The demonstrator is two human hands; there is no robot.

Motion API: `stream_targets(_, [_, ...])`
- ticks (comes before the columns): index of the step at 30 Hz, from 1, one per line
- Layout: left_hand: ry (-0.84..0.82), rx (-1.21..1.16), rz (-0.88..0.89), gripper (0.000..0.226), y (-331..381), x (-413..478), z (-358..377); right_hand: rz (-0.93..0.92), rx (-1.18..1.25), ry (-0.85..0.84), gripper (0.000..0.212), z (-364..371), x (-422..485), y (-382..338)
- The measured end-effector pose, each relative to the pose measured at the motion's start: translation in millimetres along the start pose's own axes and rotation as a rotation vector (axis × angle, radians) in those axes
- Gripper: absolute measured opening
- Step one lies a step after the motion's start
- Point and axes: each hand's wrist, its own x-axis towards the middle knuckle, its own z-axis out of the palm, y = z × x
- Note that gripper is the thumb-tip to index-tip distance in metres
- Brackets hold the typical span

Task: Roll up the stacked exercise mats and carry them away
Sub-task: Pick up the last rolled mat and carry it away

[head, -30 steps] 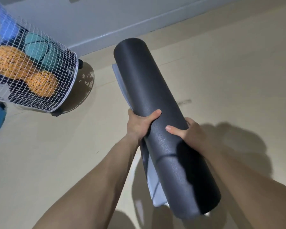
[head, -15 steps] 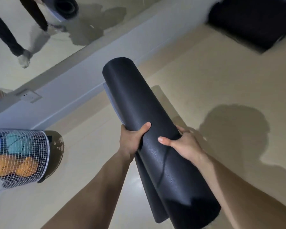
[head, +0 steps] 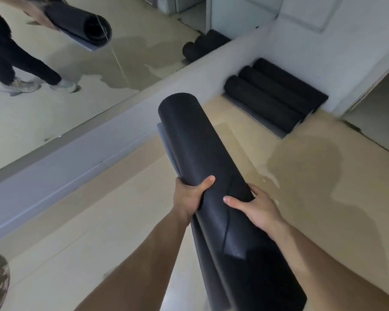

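A rolled black exercise mat [head: 193, 149] is held in the air in front of me, pointing away towards the wall. My left hand [head: 189, 196] grips its left side with the thumb on top. My right hand [head: 254, 205] clasps its right side, fingers across the roll. A loose outer flap hangs down along the roll's left underside. Three rolled black mats [head: 270, 97] lie side by side on the floor in the far corner, ahead and to the right.
A wall mirror [head: 65, 75] on the left reflects a person carrying the roll. A grey baseboard [head: 88, 158] runs below it. A doorway opening [head: 377, 113] lies at the right. Beige floor [head: 301, 176] stretches between me and the corner.
The view has swung right and forward: the mesh ball basket has dropped out of sight, and the corner with the rolled mats has come closer. Both hands keep the same grip.
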Motion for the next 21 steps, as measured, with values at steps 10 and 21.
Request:
stream_targets(10, [-0.035, 0.037, -0.068, 0.084, 59.5, 180.2, 184.8, 0.066, -0.022, 0.029, 0.077, -138.8, 215.5, -22.3])
stream_targets(21, [0.05, -0.037, -0.176, 0.083, 58.2, 423.9, 325.2, 0.15, -0.184, -0.032, 0.089, -217.0, 498.7, -27.9])
